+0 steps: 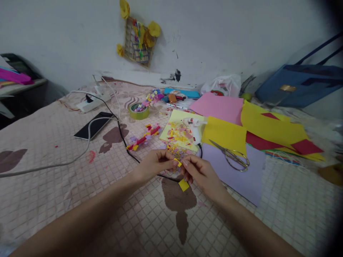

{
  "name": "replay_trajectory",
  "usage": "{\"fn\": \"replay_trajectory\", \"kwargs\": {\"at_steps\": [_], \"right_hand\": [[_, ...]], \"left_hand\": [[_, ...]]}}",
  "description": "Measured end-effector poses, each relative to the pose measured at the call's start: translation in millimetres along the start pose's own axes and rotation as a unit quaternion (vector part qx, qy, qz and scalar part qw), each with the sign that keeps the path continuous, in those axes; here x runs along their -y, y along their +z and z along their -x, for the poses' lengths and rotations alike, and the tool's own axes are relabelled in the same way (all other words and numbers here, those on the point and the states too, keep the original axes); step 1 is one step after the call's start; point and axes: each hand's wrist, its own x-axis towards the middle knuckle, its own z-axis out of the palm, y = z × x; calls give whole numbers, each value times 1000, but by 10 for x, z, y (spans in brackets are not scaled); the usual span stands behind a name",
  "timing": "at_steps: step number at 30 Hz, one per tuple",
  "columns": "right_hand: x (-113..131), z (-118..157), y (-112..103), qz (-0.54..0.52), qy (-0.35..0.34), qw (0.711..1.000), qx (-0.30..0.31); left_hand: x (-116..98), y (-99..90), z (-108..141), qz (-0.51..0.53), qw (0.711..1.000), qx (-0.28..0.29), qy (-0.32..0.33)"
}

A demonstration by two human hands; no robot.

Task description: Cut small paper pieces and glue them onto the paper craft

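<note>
Between my two hands is a small yellow piece of paper. My left hand pinches it between thumb and forefinger, and my right hand pinches its other side. Just below the right fingers a yellow paper square shows; whether the curled fingers touch it I cannot tell. Behind my hands, small paper scraps are strewn over a pale yellow sheet. A white glue gun lies on that sheet's right side. To the left of it rests a red paper stick with colourful bits attached.
Gold-handled scissors lie on yellow and lilac sheets at right. A black cord passes behind my left hand. A phone, power strip and tape roll stand at left. A blue bag is at back right.
</note>
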Motion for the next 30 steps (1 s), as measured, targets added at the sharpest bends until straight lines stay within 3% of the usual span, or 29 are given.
{"fn": "replay_trajectory", "kwargs": {"at_steps": [23, 30], "right_hand": [[-49, -4, 4, 48, -23, 998, -12], [-62, -14, 1, 17, 9, 1000, 10]], "left_hand": [[-24, 4, 10, -48, 999, 5, 9], [-6, 0, 3, -40, 999, 0, 3]]}}
